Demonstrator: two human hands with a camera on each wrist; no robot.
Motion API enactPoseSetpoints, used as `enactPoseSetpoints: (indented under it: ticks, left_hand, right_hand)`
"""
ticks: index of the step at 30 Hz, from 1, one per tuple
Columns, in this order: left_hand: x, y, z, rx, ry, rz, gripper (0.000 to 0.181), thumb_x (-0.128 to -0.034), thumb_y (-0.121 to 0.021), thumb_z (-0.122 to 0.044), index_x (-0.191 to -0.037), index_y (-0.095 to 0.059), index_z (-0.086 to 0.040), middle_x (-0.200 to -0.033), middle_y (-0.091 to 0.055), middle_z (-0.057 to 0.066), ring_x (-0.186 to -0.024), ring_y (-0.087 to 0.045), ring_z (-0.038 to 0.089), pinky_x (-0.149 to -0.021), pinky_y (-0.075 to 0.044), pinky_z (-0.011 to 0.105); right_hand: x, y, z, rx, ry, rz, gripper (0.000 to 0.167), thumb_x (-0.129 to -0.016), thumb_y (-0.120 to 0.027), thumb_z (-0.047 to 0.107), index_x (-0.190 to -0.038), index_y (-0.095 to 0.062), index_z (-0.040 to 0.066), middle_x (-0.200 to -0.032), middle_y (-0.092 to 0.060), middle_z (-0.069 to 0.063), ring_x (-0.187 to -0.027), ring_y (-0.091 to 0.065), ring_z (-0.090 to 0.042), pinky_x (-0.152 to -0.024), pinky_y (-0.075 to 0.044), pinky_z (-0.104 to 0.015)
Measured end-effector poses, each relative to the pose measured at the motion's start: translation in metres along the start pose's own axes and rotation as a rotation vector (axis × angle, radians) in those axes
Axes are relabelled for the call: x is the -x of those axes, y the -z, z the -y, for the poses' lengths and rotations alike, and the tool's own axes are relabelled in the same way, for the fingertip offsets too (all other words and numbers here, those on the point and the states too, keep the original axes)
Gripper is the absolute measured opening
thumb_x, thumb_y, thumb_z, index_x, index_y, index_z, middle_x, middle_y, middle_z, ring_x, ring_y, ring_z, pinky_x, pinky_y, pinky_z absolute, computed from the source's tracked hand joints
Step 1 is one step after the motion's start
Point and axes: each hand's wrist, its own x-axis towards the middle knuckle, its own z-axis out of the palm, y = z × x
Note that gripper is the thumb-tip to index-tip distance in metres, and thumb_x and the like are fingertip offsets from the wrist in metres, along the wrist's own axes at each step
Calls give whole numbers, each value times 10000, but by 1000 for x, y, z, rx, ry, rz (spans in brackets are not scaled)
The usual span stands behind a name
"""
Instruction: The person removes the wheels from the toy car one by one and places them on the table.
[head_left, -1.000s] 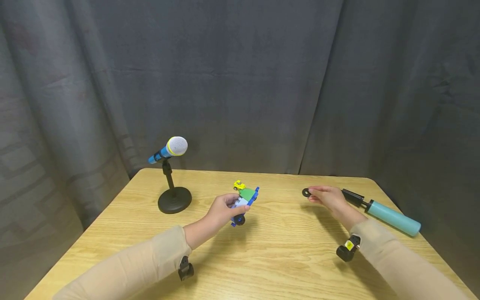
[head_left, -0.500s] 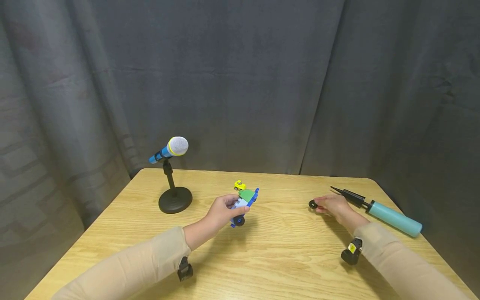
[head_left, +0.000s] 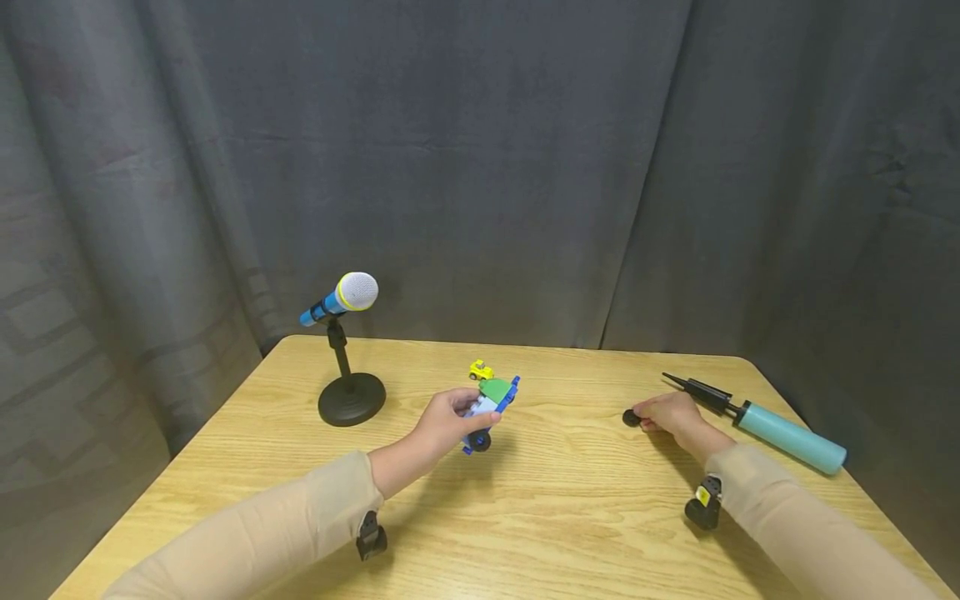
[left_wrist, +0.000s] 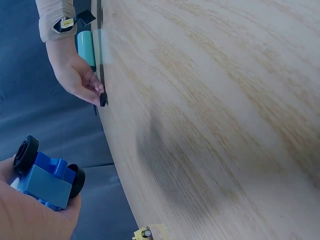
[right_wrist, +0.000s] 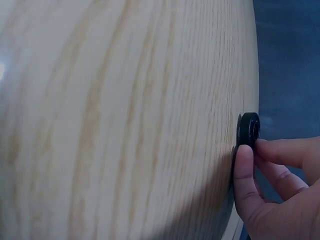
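My left hand (head_left: 442, 427) grips a blue and green toy vehicle (head_left: 486, 405) above the table, tilted, with a black wheel at its lower end. The left wrist view shows two black wheels on the blue toy (left_wrist: 47, 184). Over on the right, my right hand (head_left: 675, 417) pinches a small black wheel (head_left: 632, 418) low at the tabletop. In the right wrist view the black wheel (right_wrist: 248, 129) stands on edge close to the wood, between thumb and fingers; whether it touches the table I cannot tell.
A tiny yellow toy vehicle (head_left: 481, 371) sits behind the held toy. On the left stands a blue microphone (head_left: 339, 298) on a black round base (head_left: 352, 400). A teal pump (head_left: 791, 437) with a black nozzle lies at the right, beyond my right hand. Grey curtains hang behind the table (head_left: 555, 517).
My right hand has come down and nearer with the black wheel, which was held up beside the pump's tip. The left hand and its toy have barely moved.
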Motion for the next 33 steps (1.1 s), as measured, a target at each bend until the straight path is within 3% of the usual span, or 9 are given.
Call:
enactPoseSetpoints:
  ticks: [8,15,19,27,33]
  left_hand:
    - [1,0,-2,-1,5,-3,608,-854,-753,-218,-1352,-514,37,-1361,-555,191,-1236,-549,336,-1000,-490,409]
    - [1,1,-3,5,3,6,620,-857,-751,-224,-1363,-503,33,-1370,-548,188,-1237,-547,337,-1001,-489,409]
    - [0,1,-3,7,5,9,614,-853,-754,-222,-1355,-511,34,-1362,-555,188,-1233,-549,333,-1005,-487,402]
    - [-3,1,-4,5,4,33,640,-828,-781,-221,-1346,-512,42,-1341,-567,198,-1234,-549,334,-1010,-483,402]
    - [-11,6,-5,1,-3,28,627,-837,-773,-223,-1341,-519,51,-1316,-583,213,-1232,-551,337,-1014,-476,437]
  right_hand:
    - [-7,2,-2,29,14,0,195,-890,-613,-26,-979,-653,-194,-772,-719,-125,-583,-645,-93,-587,-561,-209]
    - [-5,5,0,-62,-20,47,307,-912,-600,-23,-1107,-557,-256,-738,-697,-52,-577,-645,-61,-609,-569,-203]
    - [-4,8,3,-88,-41,59,331,-915,-607,-2,-1138,-552,-240,-710,-681,-8,-582,-645,-54,-608,-566,-202]
    - [2,14,21,-38,-10,92,400,-935,-610,77,-1206,-531,-206,-770,-683,9,-660,-650,-55,-685,-568,-222]
    - [6,9,34,-114,38,169,486,-957,-590,93,-1292,-439,-225,-831,-668,23,-739,-659,-55,-745,-569,-216]
